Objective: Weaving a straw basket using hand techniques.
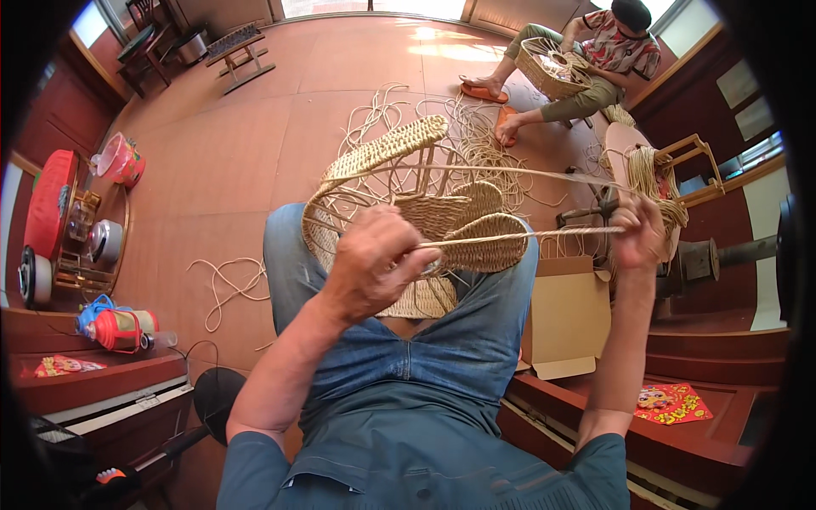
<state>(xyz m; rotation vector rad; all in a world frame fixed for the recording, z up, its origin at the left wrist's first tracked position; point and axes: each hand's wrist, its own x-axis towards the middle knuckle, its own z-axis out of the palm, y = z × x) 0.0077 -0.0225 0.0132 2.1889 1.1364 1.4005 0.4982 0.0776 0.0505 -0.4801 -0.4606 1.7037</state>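
A half-woven straw basket (382,153) rests between my knees, with bare ribs and leaf-shaped woven panels (487,244) showing inside it. My left hand (374,259) is closed in front of the basket, its thumb and fingers pinching a pale straw cord (535,234). The cord stretches taut to the right, where my right hand (639,231) grips it well away from the basket. Another strand (527,172) runs from the basket's far side toward my right hand. Part of the basket is hidden behind my left hand.
Loose cords (484,136) lie tangled on the floor ahead. At the far right a seated person (625,51) holds another woven basket (552,68). A cardboard box (565,314) stands by my right leg. A low cart with pots (104,240) is at left; a cord bundle (653,174) hangs at right.
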